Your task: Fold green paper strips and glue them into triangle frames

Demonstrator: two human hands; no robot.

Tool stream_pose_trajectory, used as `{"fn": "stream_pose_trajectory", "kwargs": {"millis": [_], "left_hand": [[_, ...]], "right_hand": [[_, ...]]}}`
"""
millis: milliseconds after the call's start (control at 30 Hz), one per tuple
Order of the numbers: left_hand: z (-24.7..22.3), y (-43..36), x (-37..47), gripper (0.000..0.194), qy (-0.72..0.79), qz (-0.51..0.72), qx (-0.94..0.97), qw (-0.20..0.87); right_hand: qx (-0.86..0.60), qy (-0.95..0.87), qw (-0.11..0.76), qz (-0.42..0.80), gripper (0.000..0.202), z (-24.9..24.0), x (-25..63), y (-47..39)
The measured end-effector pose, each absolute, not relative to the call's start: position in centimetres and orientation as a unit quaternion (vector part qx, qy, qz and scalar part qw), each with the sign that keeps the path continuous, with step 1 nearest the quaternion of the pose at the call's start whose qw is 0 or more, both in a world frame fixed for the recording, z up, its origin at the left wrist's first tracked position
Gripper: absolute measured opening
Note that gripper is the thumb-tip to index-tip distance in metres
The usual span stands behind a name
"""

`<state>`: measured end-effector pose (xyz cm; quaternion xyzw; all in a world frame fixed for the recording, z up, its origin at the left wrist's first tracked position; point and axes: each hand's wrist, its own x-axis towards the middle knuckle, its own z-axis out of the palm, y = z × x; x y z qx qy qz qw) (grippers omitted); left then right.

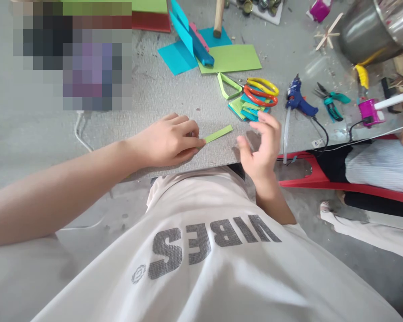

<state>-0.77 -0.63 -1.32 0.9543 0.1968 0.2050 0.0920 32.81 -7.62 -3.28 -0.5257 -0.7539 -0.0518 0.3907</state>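
Note:
My left hand (174,139) rests on the table with its fingers closed on one end of a green paper strip (219,133), which lies slanted on the tabletop. To the right of the strip, my right hand (262,145) is raised at the table edge, thumb and fingers apart, holding nothing. Just beyond it lie scissors with red and yellow handles (260,96), on top of a pile of green and blue folded paper pieces (245,109). A folded green paper loop (229,86) sits by the scissors.
Right of my right hand lie a blue glue gun (300,97) with a glue stick and teal pliers (334,100). Farther back are green card (231,58), blue paper (177,57), a wooden handle (218,20) and a metal pot (369,31). Another person sits at the right.

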Motion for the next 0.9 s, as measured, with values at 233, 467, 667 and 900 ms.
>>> {"fn": "stream_pose_trajectory", "kwargs": {"millis": [233,467,667,900], "left_hand": [[-0.5,-1.1,-0.5,0.035,0.244,0.168,0.948,0.116],[0.9,0.0,-1.9,0.05,0.303,0.199,0.91,0.203],[0.3,1.0,-2.5,0.041,0.226,0.202,0.93,0.209],[0.1,0.8,-1.9,0.043,0.224,0.163,0.949,0.154]], "right_hand": [[-0.495,-0.706,0.497,-0.092,0.038,-2.9,33.0,-7.7],[-0.471,-0.756,0.447,-0.081,0.042,-0.4,33.8,-7.7],[-0.698,-0.611,0.369,-0.053,0.044,1.9,45.3,-1.0],[-0.819,-0.524,0.235,-0.006,0.074,1.8,48.9,5.3]]}}
